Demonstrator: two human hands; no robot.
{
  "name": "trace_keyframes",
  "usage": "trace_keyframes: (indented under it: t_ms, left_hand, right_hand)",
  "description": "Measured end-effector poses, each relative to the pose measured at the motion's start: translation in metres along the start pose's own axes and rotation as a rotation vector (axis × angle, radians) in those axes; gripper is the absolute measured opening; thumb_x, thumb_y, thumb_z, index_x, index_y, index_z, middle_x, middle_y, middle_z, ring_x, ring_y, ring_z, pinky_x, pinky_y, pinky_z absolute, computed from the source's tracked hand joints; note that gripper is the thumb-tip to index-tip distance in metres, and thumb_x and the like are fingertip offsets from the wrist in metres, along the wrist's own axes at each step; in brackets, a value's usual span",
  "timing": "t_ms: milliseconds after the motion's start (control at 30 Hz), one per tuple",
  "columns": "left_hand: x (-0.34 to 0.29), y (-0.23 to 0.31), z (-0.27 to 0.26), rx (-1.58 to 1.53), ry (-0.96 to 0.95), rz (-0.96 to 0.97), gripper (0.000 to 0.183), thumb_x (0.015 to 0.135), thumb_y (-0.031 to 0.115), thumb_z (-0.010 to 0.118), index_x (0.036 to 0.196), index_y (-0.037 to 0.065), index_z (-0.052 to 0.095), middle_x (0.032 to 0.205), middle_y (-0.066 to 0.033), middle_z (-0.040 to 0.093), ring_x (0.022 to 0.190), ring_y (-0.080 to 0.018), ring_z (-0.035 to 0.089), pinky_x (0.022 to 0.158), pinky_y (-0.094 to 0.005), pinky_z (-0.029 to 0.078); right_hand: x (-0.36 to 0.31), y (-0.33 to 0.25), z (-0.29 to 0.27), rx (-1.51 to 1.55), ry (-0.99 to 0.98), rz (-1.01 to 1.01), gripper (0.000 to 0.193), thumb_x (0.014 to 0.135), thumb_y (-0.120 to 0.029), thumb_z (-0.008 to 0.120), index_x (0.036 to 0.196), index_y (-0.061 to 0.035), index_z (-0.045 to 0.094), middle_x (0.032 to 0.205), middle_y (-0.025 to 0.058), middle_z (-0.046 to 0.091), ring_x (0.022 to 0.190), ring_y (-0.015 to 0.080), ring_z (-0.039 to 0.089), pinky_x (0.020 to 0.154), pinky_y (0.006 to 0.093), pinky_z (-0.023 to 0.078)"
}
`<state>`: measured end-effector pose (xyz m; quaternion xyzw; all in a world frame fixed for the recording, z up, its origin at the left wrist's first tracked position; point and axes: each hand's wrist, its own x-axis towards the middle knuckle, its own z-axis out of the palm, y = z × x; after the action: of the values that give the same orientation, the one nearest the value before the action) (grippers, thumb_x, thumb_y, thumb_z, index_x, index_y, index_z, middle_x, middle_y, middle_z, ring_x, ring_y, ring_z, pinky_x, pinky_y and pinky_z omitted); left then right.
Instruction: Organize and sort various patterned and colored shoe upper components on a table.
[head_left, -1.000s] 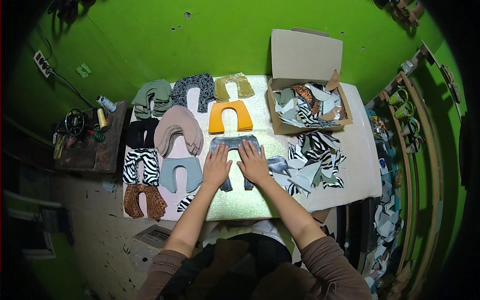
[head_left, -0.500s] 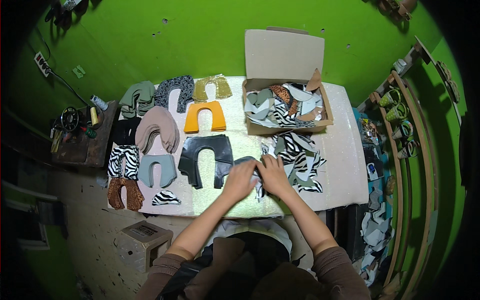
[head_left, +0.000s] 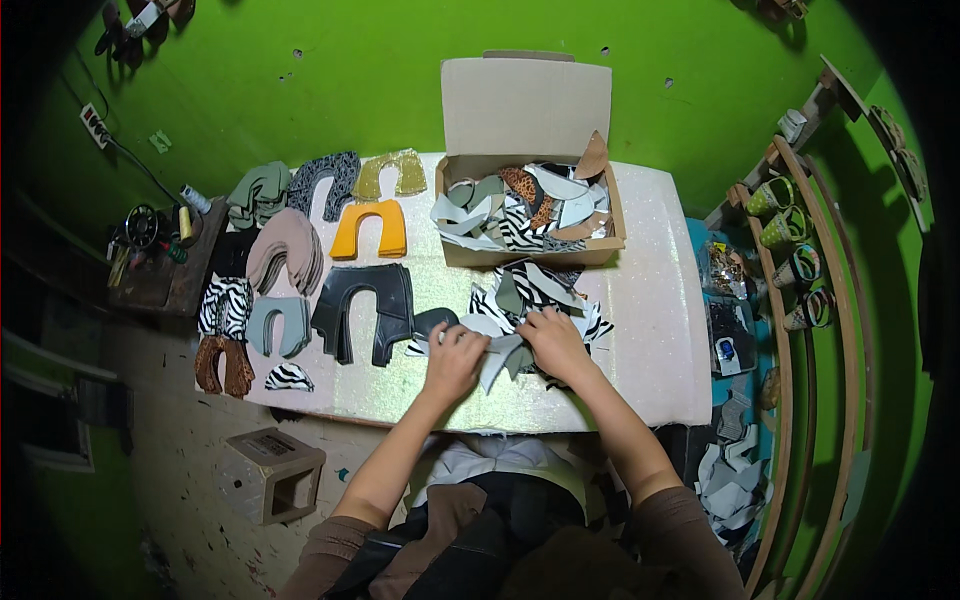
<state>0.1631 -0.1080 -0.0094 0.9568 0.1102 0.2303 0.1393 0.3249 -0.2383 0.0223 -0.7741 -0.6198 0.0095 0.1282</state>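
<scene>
My left hand (head_left: 457, 362) is closed on a pale grey scrap (head_left: 495, 368) of sheet material, which stretches toward the right hand. Fingers curled, my right hand (head_left: 552, 343) grips the edge of grey-green scraps (head_left: 517, 358) at the near side of a loose heap. That heap (head_left: 535, 287) mixes zebra-print and grey-green offcuts. Just beyond the left hand lie a dark grey rounded piece (head_left: 435, 320) and a whitish rounded piece (head_left: 482, 324). Left of these is a stack of black U-shaped cutouts (head_left: 365, 300).
An open cardboard box (head_left: 530, 256) full of scraps stands behind the heap. Stacks of U-shaped pieces, including orange (head_left: 370, 230), pink (head_left: 285, 250) and leopard-print (head_left: 222, 365), cover the table's left. A wooden rack (head_left: 785, 300) holds sandals at right; a stool (head_left: 270, 475) stands below.
My hands, close together before, are now apart, with grey scraps showing between them. The dark grey and whitish rounded pieces are now more exposed. The whole view has shifted slightly.
</scene>
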Motion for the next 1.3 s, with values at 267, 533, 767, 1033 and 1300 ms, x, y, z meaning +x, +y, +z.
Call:
trace_keyframes:
  t_ms: [267,533,767,1033,1300]
  left_hand:
    - [0.009,0.0,-0.004,0.017,0.076,-0.265,0.024,0.073,0.018,0.068,0.093,0.009,0.059,0.091,-0.0049,0.058,0.098,-0.0235,0.051,0.092,-0.0418,0.03]
    - [0.02,-0.001,-0.008,-0.104,0.217,-0.624,0.022,0.078,0.019,0.064,0.096,0.007,0.059,0.09,-0.0083,0.06,0.094,-0.0273,0.052,0.086,-0.0394,0.033]
    - [0.037,0.012,-0.005,-0.337,0.127,-0.73,0.039,0.082,0.018,0.058,0.12,0.011,0.051,0.118,-0.0138,0.054,0.116,-0.032,0.045,0.101,-0.0392,0.028]
    - [0.051,0.026,-0.019,-0.336,0.007,-0.161,0.041,0.077,0.01,0.059,0.118,0.01,0.051,0.12,-0.0106,0.052,0.113,-0.0295,0.046,0.095,-0.0401,0.035]
    - [0.032,0.012,-0.004,-0.512,-0.262,-0.703,0.025,0.082,0.019,0.052,0.096,0.001,0.061,0.079,-0.0189,0.064,0.071,-0.0334,0.062,0.065,-0.0373,0.047]
  right_hand:
    - [0.015,0.013,0.024,-0.096,0.135,-0.014,0.017,0.071,-0.009,0.056,0.086,-0.0083,0.064,0.088,0.0066,0.051,0.09,0.0234,0.049,0.071,0.0341,0.039]
    - [0.018,0.03,-0.006,0.1,0.081,0.081,0.014,0.068,-0.015,0.07,0.079,-0.0064,0.066,0.094,0.0081,0.049,0.096,0.0266,0.046,0.081,0.0365,0.04]
    - [0.025,0.055,-0.042,1.244,-0.062,0.348,0.019,0.085,-0.014,0.059,0.099,-0.0007,0.058,0.084,0.0019,0.061,0.073,0.0094,0.055,0.068,0.0235,0.044]
    - [0.015,0.043,-0.018,1.23,-0.399,0.314,0.03,0.086,-0.012,0.054,0.115,-0.0029,0.057,0.098,0.0028,0.062,0.087,0.0092,0.055,0.078,0.0231,0.044]
    - [0.016,0.027,-0.016,0.145,0.317,0.211,0.047,0.074,-0.02,0.066,0.117,-0.0076,0.053,0.119,0.0126,0.048,0.11,0.0299,0.043,0.088,0.0408,0.037]
